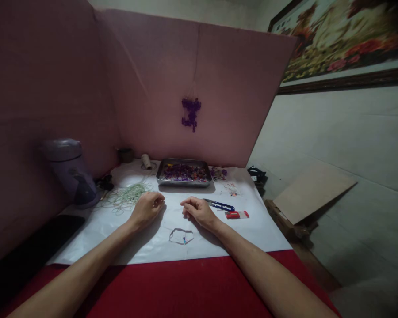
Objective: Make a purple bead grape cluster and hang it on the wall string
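Note:
My left hand (147, 208) rests on the white sheet (239, 229) with its fingers curled in, beside a tangle of pale green cord (128, 195). My right hand (199, 211) lies a little to its right, fingers also curled, next to blue thread snips (220, 205) and a red lighter (236, 214). What the fingers pinch, if anything, is too small to see. A small beaded loop (181, 236) lies on the sheet between my forearms. A metal tray (159, 175) of purple beads stands behind the hands.
A lilac flask (69, 170) stands at the left, a twine spool (146, 161) and small cup (126, 154) at the back. A purple bead piece (191, 113) hangs on the pink board. A dark phone (49, 236) lies at the left; a red cloth (172, 287) covers the near table.

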Motion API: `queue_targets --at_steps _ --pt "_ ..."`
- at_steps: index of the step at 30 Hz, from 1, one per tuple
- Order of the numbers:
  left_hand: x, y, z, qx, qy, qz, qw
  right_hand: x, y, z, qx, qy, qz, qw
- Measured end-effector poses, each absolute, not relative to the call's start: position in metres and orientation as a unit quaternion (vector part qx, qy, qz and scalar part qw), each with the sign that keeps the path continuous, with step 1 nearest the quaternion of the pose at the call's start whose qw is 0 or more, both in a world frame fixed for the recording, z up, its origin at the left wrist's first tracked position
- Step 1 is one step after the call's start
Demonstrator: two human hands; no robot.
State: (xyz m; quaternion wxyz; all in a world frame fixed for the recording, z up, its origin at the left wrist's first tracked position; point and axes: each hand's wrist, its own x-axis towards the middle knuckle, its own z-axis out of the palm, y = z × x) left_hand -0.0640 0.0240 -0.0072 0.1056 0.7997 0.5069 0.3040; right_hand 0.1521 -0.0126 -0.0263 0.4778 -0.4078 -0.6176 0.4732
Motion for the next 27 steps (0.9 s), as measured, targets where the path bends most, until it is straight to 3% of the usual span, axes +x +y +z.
queue_targets --at_steps 9,17,27 --pt "-0.049 0.013 -0.006 0.85 0.495 0.172 0.048 0.15 -0.022 -0.022 -0.457 -0.72 0.317 0.415" --pt "-0.048 0.037 0.01 0.875 0.468 0.089 0.089 0.152 -0.013 0.003 -0.49 -0.814 0.217 0.224" --pt "-0.035 0.064 0.022 0.876 0.47 0.02 0.108 0.117 0.01 0.007 -0.52 -0.832 0.088 0.172"
